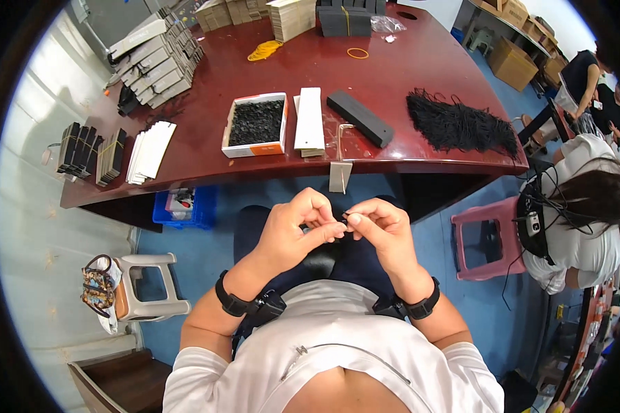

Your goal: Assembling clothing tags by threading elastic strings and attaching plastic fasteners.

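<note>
Just off the table's front edge, above my lap, both my hands meet at the fingertips. My left hand (293,226) is closed in a pinch, thumb against forefinger. My right hand (384,233) pinches a small black piece (345,215), mostly hidden by the fingers; its kind is too small to make out. What the left fingertips hold, if anything, does not show. Beyond the hands, a beige strip (339,177) hangs over the edge. On the table lie an open box (256,149) of small black pieces, white cards (309,118) and a long black box (359,118).
A heap of black cords (455,122) covers the table's right part. Stacked boxes (155,65) and bundled black strips (78,148) stand at the left. Yellow rubber bands (264,50) lie farther back. Below are a blue crate (184,219) and stools (151,313). Another person (579,213) sits at the right.
</note>
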`<state>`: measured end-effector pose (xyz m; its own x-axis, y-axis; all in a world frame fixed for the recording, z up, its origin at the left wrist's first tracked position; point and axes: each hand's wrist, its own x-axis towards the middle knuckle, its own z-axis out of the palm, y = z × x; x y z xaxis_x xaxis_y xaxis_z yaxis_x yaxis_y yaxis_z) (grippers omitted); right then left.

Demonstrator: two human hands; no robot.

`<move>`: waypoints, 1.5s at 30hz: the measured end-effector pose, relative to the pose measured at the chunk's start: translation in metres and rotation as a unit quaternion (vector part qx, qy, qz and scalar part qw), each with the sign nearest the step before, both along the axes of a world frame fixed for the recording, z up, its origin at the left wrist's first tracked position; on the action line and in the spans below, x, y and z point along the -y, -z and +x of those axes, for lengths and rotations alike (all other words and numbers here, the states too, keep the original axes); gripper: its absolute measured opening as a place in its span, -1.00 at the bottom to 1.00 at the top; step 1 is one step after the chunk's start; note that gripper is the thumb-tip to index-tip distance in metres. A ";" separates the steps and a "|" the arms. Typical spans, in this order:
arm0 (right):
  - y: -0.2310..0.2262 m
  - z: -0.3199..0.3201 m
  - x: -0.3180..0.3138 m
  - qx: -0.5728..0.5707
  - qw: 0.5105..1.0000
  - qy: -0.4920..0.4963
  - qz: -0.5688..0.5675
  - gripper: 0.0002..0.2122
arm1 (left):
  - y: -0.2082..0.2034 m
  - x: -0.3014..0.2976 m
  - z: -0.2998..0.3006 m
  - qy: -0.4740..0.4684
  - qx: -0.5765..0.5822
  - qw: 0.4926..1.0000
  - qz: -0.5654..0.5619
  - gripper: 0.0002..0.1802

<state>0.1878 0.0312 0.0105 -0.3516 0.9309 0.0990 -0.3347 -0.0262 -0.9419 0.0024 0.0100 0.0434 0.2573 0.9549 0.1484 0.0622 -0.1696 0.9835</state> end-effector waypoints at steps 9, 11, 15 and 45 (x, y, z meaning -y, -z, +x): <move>0.001 0.012 0.007 0.014 0.999 -0.040 -0.004 -0.90 | 0.001 0.008 0.007 -0.019 -0.109 0.987 0.115 -0.77; 0.001 0.012 0.008 0.019 0.999 -0.051 -0.008 -0.90 | 0.005 0.007 0.007 -0.020 -0.112 0.984 0.136 -0.77; 0.002 0.009 0.011 0.032 0.999 -0.027 0.016 -0.92 | 0.004 0.007 0.008 -0.009 -0.118 0.980 0.157 -0.79; 0.005 0.002 0.013 0.083 0.988 0.098 0.081 -0.91 | 0.033 0.004 0.017 0.005 0.122 0.990 -0.066 -0.92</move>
<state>0.1900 0.0184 0.0058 -0.1909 0.9592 0.2088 -0.1583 0.1798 -0.9709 0.0190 0.0058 0.0106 0.2385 0.9677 0.0818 -0.1812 -0.0385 0.9827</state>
